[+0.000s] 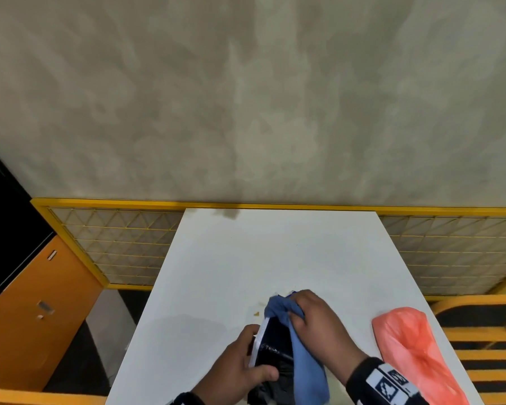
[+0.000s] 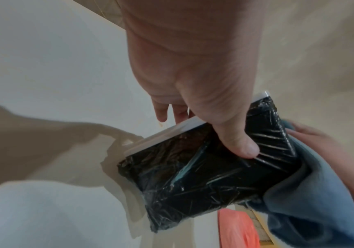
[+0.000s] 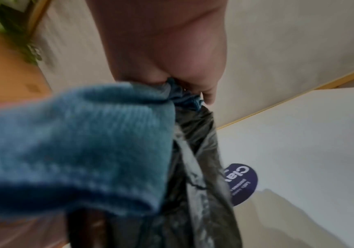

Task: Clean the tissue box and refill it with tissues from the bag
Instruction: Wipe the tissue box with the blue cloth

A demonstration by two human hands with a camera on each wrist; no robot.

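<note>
Head view shows the box (image 1: 275,346), black and film-wrapped with a white edge, held tilted above the near table (image 1: 275,252) edge. Our left hand (image 1: 240,366) clamps it, thumb on the face, fingers behind. Our right hand (image 1: 319,323) bunches the blue cloth (image 1: 301,361) against its far side. We should keep the left grip firm, press evenly with long strokes and turn the box to reach each face. The pink bag (image 1: 412,346) lies apart on our right.

Both hands are bare. The right wrist (image 1: 374,375) carries a black band (image 1: 360,372) with a white, black-patterned marker panel (image 1: 392,384) toward 4 o'clock.
</note>
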